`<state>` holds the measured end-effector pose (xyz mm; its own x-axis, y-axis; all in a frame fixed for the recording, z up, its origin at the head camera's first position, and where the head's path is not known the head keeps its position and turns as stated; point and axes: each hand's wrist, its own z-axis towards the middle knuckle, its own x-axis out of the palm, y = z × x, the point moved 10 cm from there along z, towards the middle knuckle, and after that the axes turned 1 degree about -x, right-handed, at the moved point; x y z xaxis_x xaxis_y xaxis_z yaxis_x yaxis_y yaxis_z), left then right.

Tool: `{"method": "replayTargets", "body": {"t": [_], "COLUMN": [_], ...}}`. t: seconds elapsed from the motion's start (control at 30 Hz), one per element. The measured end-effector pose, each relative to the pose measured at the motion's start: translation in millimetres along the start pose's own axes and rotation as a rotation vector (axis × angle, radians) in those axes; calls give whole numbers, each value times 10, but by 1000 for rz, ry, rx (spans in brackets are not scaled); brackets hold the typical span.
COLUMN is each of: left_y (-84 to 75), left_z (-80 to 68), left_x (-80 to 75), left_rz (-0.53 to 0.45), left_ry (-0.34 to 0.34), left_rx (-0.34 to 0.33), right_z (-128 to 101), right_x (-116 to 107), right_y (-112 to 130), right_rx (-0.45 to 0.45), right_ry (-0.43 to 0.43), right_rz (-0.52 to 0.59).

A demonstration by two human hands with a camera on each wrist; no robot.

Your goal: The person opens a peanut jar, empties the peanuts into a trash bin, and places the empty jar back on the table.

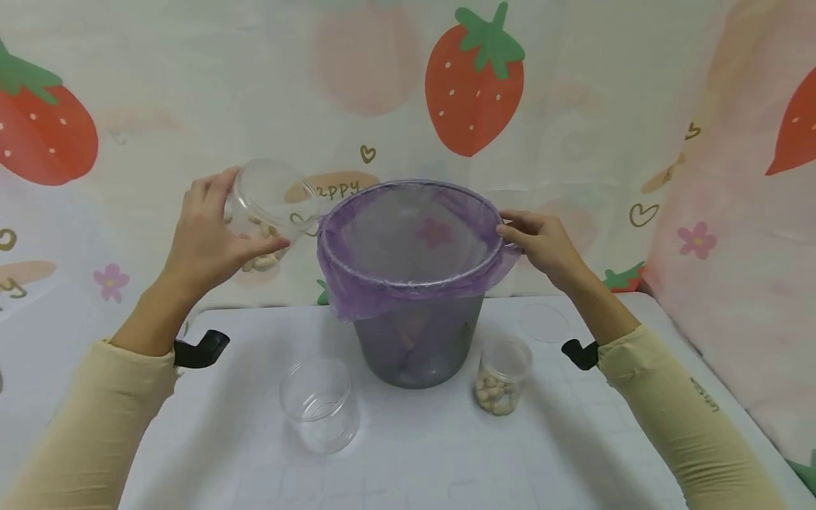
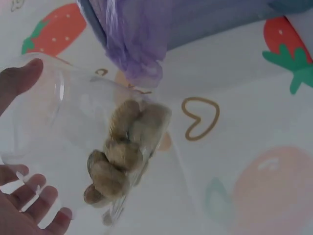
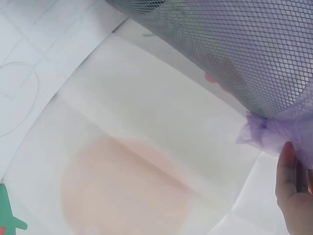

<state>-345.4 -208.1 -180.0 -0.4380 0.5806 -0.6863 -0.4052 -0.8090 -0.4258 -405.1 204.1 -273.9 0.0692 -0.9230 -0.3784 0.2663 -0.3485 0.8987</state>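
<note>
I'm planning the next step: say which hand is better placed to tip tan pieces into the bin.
Left, I'd judge: the left hand grips the tilted clear jar with tan pieces inside, close to the bin. The right hand holds no jar; it grips the purple liner on the opposite side.

Bin liner (image 1: 376, 301): I saw translucent purple.
Mesh bin (image 1: 414, 354): it reached me as grey, with a fine diamond lattice.
Raised jar (image 1: 270, 188): it looked clear and colourless.
Nut-like pieces (image 2: 110, 178): I made out mottled tan and brown.
Table (image 1: 414, 460): it was white, with faint grey lines.
Backdrop (image 1: 255, 71): my feed showed off-white, printed with white-speckled red strawberries (image 1: 472, 106), green leaves, pink flowers (image 1: 696, 241) and gold-brown heart outlines.
Sleeves (image 1: 89, 425): I noted pale yellow-beige.
Wrist mounts (image 1: 202, 350): these were black.
</note>
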Motion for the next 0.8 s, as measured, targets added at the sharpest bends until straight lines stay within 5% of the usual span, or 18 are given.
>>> {"method": "replayTargets", "body": {"t": [0.17, 0.4, 0.8], "left_y": [-27, -158, -309], "left_z": [105, 124, 134], "left_x": [27, 94, 156], "left_rz": [81, 305, 436], "left_ry": [3, -55, -25], "left_rx": [66, 273, 326], "right_z": [-4, 2, 8], "right_x": [-3, 8, 8], "right_y": [-12, -7, -14], "right_rx": [2, 0, 2], "right_ry": [-4, -2, -7], "right_rz": [-1, 0, 20]}}
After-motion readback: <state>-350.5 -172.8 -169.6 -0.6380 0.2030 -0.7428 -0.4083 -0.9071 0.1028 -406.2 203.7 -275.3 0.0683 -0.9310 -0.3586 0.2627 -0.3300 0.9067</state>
